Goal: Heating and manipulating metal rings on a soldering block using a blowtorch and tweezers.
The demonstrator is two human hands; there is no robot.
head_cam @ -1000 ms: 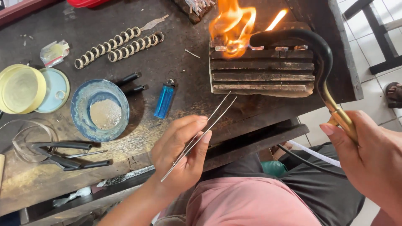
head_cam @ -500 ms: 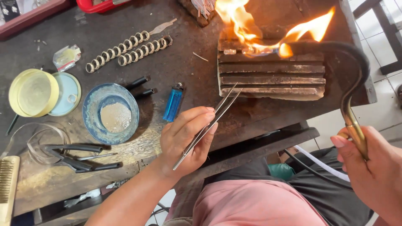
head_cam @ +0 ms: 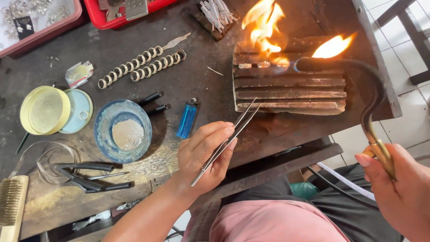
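Note:
My left hand (head_cam: 204, 154) holds long metal tweezers (head_cam: 233, 134), their tips pointing up towards the front edge of a charred grooved block (head_cam: 286, 92). My right hand (head_cam: 401, 188) grips the brass handle of a curved black torch (head_cam: 365, 85) at the right. A flame burns at the torch's nozzle over the block. More flames rise from the block's back, where small pale metal pieces (head_cam: 257, 65) lie in a row.
On the dark workbench lie a blue lighter (head_cam: 187, 118), a blue dish of powder (head_cam: 123, 131), yellow and blue lids (head_cam: 51, 111), two chains of rings (head_cam: 141, 67), black pliers (head_cam: 85, 177) and a brush (head_cam: 11, 206). Red trays (head_cam: 96, 13) stand at the back.
The torch nozzle has swung left along the block and its flame now points right. The view has shifted, and my left hand with the tweezers has stayed near the block's front.

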